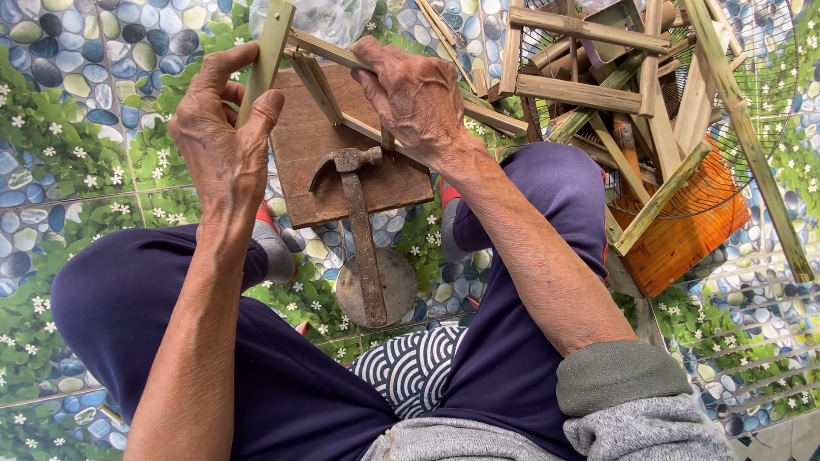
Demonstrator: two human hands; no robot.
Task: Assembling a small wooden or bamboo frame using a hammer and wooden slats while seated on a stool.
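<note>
Beneath you spreads a floor (77, 128) patterned with blue-grey pebbles, green leaves and small white flowers. At twelve o'clock a worn brown square wooden board (342, 183) lies on it. At six o'clock sits a rusty round metal disc (397, 286). At three o'clock an orange wooden box (692, 235) rests.

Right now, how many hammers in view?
1. A rusty claw hammer lies between the knees, head on the wooden board, just below the right hand. The bamboo frames at right could hide more.
</note>
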